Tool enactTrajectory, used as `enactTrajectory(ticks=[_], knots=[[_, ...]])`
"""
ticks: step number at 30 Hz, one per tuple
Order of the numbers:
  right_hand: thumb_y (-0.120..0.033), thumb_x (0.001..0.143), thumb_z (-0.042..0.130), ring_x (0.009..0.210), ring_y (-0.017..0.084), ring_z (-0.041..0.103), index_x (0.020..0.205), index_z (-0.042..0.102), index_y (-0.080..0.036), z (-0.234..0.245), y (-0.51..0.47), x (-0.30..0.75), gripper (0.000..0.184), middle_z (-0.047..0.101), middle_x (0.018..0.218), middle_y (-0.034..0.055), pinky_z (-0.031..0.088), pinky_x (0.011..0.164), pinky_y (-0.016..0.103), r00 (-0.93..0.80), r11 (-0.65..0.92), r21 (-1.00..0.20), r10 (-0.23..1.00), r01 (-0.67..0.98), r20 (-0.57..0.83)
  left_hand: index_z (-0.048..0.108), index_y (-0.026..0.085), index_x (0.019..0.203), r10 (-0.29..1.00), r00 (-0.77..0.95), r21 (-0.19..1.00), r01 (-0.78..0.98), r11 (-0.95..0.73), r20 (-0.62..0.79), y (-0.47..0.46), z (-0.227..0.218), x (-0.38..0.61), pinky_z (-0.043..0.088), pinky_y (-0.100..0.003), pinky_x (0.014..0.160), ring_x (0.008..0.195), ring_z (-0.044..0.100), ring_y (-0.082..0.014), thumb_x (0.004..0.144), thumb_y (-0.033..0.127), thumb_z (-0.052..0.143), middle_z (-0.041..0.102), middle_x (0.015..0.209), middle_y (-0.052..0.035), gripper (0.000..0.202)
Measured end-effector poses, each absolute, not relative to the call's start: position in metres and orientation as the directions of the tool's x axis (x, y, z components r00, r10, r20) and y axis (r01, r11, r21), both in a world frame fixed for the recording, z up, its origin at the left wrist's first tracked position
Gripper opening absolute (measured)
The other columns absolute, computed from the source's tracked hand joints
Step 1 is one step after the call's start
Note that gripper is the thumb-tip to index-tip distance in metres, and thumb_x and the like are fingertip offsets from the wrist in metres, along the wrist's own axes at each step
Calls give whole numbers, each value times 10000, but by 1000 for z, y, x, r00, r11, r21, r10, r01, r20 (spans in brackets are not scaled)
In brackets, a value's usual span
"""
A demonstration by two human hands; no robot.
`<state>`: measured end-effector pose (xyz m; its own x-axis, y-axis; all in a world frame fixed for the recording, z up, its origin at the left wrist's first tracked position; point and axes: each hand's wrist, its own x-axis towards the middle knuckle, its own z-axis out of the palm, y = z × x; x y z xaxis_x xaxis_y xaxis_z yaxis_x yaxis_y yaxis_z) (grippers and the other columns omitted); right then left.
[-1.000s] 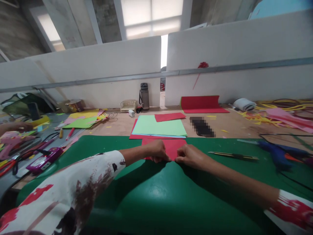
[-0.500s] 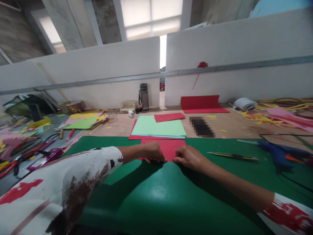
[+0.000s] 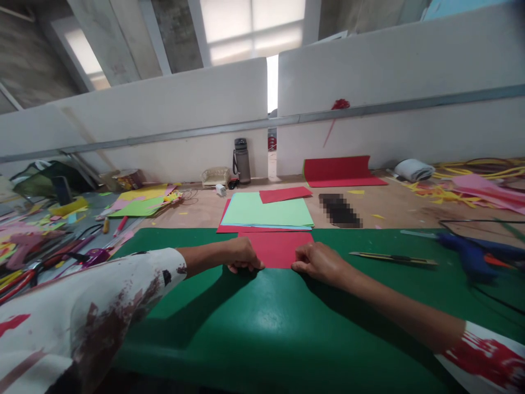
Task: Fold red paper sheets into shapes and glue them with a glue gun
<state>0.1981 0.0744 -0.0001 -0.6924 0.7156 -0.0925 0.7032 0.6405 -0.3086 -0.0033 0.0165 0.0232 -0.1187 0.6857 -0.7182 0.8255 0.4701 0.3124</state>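
A red paper sheet [image 3: 279, 247] lies on the green cutting mat [image 3: 262, 317]. My left hand [image 3: 243, 255] presses its near left corner with fingers curled down onto the edge. My right hand [image 3: 318, 261] does the same at the near right corner, fingers closed against the paper's edge. Both hands rest on the mat, about a hand's width apart. Behind the sheet lies a stack of light green and red paper [image 3: 268, 212].
A craft knife [image 3: 391, 258] lies on the mat to the right, beside a blue glue gun [image 3: 471, 253]. A grey bottle [image 3: 242, 160] stands by the white partition. Scissors, pens and paper scraps [image 3: 49, 241] crowd the left. A curled red sheet [image 3: 342, 171] and yellow strips lie at the right.
My two hands have slid apart along the near edge of the red sheet, the left one going left. The sheet's near edge now shows between them.
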Motion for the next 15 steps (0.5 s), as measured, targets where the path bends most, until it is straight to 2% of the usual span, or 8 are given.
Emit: enactTrajectory(ticks=[6,11,15], knots=[[-271,769,582,608,139,529,630,587,-174,-4,77,200,170,625,658,29,240,512,248,-700,650,-307,710,695,-82,593,127,931,708,-136,346,799,492,-693,7,20,-26,492,-239,553,627,566,-100,904,343,563,600,826,-10,220],[-282,776,581,594,140,515,622,573,-175,-3,76,199,189,618,649,28,231,509,251,-696,647,-305,713,699,-83,550,141,649,721,-166,383,755,532,-673,-1,19,-45,372,-187,406,375,334,-47,843,339,624,403,477,87,288],[-288,779,575,584,137,508,610,558,-176,-4,75,199,204,604,636,24,231,510,252,-692,643,-305,717,702,-83,523,170,500,739,-188,429,712,556,-647,-7,17,-59,354,-210,378,329,268,-63,757,341,659,295,335,88,337]])
